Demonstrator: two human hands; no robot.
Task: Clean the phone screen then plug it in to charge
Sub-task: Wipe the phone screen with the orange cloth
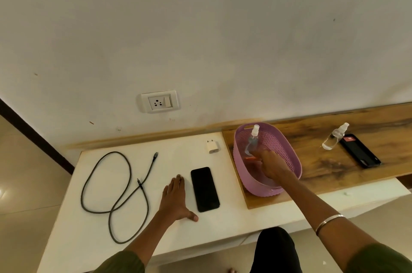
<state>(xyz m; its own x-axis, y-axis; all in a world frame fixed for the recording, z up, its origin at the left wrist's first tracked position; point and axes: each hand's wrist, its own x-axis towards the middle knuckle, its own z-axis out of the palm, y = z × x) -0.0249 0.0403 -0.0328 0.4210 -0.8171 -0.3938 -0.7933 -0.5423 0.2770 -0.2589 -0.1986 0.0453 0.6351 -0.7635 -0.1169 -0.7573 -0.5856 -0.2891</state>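
A black phone (205, 189) lies face up on the white table (89, 239). My left hand (176, 199) rests flat and open on the table just left of it. My right hand (270, 165) reaches into the purple basket (287, 154) and grips a clear spray bottle (253, 139) with a white nozzle; something orange-red lies under the hand. A dark charging cable (118, 194) is looped on the left of the table. A white charger adapter (212, 146) stands near the wall. A wall socket (159, 101) with a switch sits above the table.
On the wooden board (316, 161) at the right stand a second clear spray bottle (334, 138) and a second black phone (360, 151). The wall runs close behind the table. The table's front edge is near my body.
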